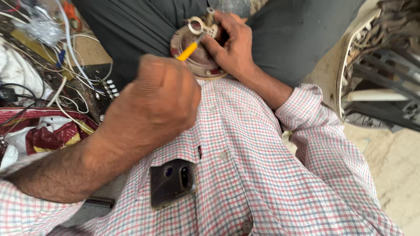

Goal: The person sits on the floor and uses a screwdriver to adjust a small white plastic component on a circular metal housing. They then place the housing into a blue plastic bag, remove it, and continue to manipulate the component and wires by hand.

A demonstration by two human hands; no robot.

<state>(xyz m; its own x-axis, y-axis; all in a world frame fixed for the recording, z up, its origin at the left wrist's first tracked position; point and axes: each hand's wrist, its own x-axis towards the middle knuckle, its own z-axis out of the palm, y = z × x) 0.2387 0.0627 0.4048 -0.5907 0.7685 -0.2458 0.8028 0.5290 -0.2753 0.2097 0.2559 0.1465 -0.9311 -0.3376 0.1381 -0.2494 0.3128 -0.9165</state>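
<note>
Nearest the camera, a dark phone (172, 182) stands in the pocket of the red-and-blue checked shirt (262, 175). Above it the left hand (159, 98) is closed in a fist around a yellow-handled screwdriver (188, 51), whose tip points up and right into the work. The round, rusty reddish-brown metal motor part (199, 61) rests on the lap between dark grey trousers (288, 35) — the right hand (232, 43) grips its top edge, fingers wrapped beside a pale wire loop (197, 25). The hands sit close together, with little room between them. Left, tangled white wires (72, 52) and a red plastic bag (48, 135) crowd the floor; right, a round cream fan guard (345, 57) edges bare concrete floor (393, 166).
</note>
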